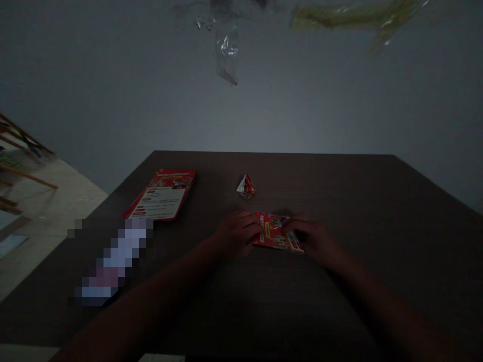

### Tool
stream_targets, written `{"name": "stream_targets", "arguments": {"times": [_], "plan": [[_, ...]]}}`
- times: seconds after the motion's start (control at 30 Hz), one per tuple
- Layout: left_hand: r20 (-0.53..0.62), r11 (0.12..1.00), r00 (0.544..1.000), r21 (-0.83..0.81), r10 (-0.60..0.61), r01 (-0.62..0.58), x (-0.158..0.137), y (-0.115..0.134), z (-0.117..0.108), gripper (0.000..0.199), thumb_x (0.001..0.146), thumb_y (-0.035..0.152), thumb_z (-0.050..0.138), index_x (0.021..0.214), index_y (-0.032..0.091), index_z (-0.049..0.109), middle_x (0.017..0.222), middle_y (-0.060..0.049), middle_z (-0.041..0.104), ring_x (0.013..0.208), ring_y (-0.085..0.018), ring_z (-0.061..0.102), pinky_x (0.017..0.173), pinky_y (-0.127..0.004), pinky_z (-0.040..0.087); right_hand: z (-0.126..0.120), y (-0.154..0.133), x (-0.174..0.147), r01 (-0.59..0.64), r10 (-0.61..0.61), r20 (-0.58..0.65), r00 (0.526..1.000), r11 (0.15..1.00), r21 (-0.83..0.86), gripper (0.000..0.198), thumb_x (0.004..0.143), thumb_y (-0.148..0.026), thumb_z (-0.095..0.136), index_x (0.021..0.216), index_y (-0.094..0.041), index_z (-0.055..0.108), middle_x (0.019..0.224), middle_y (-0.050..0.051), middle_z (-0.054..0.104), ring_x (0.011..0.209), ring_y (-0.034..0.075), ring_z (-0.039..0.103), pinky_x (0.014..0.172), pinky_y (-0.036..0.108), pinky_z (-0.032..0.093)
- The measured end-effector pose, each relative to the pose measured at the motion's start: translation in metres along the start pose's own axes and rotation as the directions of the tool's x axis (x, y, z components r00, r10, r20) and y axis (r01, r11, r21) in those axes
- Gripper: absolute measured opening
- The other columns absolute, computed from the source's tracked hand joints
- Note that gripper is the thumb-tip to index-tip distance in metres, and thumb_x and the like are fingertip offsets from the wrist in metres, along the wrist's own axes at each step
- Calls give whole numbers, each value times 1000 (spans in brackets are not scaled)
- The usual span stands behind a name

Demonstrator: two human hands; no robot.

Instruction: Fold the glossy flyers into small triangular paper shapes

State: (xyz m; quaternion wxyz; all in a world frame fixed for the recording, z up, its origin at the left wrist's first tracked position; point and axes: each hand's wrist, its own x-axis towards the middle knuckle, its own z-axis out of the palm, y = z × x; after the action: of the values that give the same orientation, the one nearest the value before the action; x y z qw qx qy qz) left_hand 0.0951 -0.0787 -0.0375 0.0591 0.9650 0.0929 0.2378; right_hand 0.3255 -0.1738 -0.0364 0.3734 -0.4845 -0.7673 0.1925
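Between my hands lies a red printed paper sheet [272,237], folded to a small size, on the dark table. My left hand [238,234] grips its left end, fingers bent over the edge. At the opposite end, my right hand [316,240] has thumb and fingers closed on the paper, near a pale strip with red labels. Just beyond them stands a small folded paper piece [246,187], pointed at the top, in red and white. A stack of red and white printed sheets [160,201] rests to the left, apart from both hands.
The dark wooden table [339,186] reaches back to a grey wall [113,90]. A long, pale, pixelated object [116,261] lies at the table's left side. Clear plastic [227,53] and yellowish tape [347,17] hang on the wall. Wooden poles [30,173] show at far left.
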Motion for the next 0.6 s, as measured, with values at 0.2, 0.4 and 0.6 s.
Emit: {"name": "stream_targets", "arguments": {"times": [0.2, 0.4, 0.6], "plan": [[169, 997, 985, 72, -34, 22, 3, 4, 0, 20, 74, 23, 56, 92, 16, 61, 91, -8, 62, 83, -20, 52, 74, -32, 41, 0, 4, -2, -19, 27, 122, 992, 997, -69, 27, 68, -6, 64, 89, -23, 67, 100, 7, 66, 97, 23, 59, 86, 42, 45], [194, 997, 978, 8, -80, 80, 3, 5, 0, 15, 71, 20, 58, 85, 16, 61, 87, -6, 62, 81, -18, 53, 75, -31, 41, -3, 7, -6, -62, 71, 112, 991, 994, -89, 30, 65, -3, 62, 86, -23, 67, 103, 6, 66, 99, 23, 59, 88, 44, 43], [107, 980, 984, -125, -139, 152, 4, 5, 2, 17, 82, 25, 51, 91, 16, 62, 88, -7, 63, 82, -18, 56, 76, -30, 42, -5, 0, -1, -106, 112, 105, 988, 993, -58, 13, 80, -27, 61, 89, -23, 69, 97, 6, 68, 92, 22, 61, 84, 41, 46]]}}
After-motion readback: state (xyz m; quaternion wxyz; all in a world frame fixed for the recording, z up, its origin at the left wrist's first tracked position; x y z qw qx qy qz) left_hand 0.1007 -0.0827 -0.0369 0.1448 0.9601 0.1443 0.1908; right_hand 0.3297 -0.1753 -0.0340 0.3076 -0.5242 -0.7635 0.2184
